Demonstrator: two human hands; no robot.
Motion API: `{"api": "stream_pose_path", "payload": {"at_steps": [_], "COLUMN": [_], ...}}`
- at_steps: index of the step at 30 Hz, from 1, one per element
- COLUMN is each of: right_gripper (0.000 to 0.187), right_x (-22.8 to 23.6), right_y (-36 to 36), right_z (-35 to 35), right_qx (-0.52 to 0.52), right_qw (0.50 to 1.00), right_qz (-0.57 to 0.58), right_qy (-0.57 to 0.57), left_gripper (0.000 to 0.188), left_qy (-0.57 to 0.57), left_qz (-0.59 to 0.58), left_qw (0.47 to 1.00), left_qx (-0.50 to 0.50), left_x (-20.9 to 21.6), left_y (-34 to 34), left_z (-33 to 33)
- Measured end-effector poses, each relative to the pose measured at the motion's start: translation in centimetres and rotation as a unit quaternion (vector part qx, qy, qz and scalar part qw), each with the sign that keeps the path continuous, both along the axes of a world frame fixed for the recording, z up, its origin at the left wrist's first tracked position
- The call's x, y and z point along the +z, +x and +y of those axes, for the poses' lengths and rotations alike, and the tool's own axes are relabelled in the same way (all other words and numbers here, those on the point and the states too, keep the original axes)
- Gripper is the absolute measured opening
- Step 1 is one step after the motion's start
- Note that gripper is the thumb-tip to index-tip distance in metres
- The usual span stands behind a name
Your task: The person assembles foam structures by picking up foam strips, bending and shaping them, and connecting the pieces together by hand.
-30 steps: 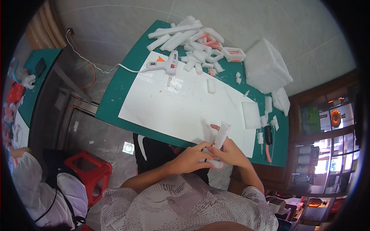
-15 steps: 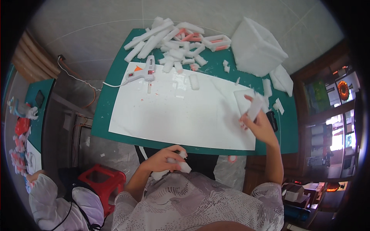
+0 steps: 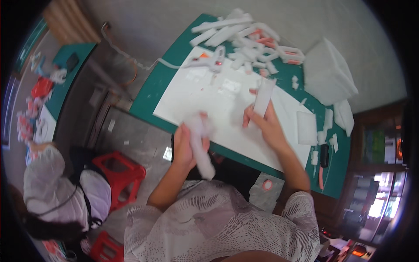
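Note:
Blurred by motion, my left hand (image 3: 185, 147) grips a long white foam piece (image 3: 201, 158) at the table's near edge; one end points down toward my lap. My right hand (image 3: 267, 123) is over the white board (image 3: 222, 107), closed around the lower end of a flat white foam strip (image 3: 264, 96) that stands nearly upright. A white glue gun (image 3: 214, 62) with a lit red spot lies on the board's far left part. On the right, a square foam sheet (image 3: 307, 128) lies partly over the board's edge.
Foam sticks and small blocks (image 3: 227, 32), some pink, pile up at the back of the green table (image 3: 152, 94). A large white foam box (image 3: 327, 72) stands at the back right. A black-handled tool (image 3: 324, 155) lies far right. Another person (image 3: 56, 174) sits left, near red stools (image 3: 124, 172).
My left hand has risen from my lap to the table edge with its foam piece. My right hand has carried the strip left, away from the square sheet. The view has turned.

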State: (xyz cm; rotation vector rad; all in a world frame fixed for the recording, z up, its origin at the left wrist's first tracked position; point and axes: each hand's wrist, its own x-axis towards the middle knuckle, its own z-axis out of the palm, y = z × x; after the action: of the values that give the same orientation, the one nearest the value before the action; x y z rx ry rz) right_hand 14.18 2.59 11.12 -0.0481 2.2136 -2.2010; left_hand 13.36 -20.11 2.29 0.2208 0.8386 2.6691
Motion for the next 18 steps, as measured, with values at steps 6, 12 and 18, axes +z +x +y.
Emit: {"api": "stream_pose_path", "payload": {"at_steps": [6,12,18], "right_gripper": [0.057,0.061,0.063], "right_x": [-6.3,-5.1,-2.3], "right_y": [7.2,8.1,6.8], "right_z": [-9.0,-6.0,-0.7], "right_qx": [-0.059,-0.063,-0.048], "right_qw": [0.997,0.997,0.979], "right_qz": [-0.030,-0.051,-0.071], "right_qy": [-0.042,0.001,0.187], "left_gripper": [0.062,0.067,0.060], "left_qy": [-0.023,-0.134,-0.169], "left_qz": [0.044,0.165,0.204], "left_qw": [0.995,0.971,0.923], "left_qx": [0.088,0.106,0.277], "left_x": [3.5,2.1,0.1], "left_y": [-4.1,-2.1,-4.9], "left_z": [4.3,7.1,4.1]}}
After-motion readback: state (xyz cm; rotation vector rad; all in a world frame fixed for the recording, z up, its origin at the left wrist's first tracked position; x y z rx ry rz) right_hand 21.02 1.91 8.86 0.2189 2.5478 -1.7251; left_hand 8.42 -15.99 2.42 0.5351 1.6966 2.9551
